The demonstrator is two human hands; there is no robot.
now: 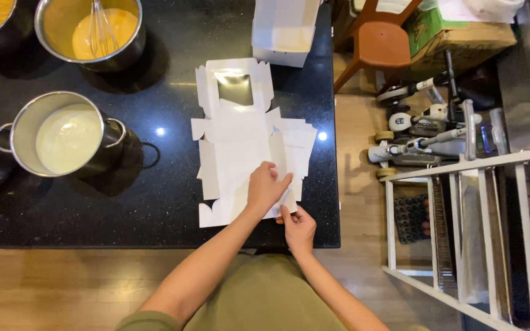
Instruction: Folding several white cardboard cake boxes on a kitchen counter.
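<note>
A stack of flat white cardboard box blanks (240,144) with a clear window panel lies on the black countertop (154,202). My left hand (266,187) rests palm down on the near right part of the stack, fingers pressing the top sheet. My right hand (297,225) pinches the near corner flap of the blank at the counter's front edge. Both hands touch the same sheet.
A folded white box (284,29) stands at the far edge. A steel pot of white batter (62,136) sits left, a bowl of yellow batter with a whisk (96,30) behind it. A wooden chair (378,43), scooters (427,132) and a white rack (467,233) stand right.
</note>
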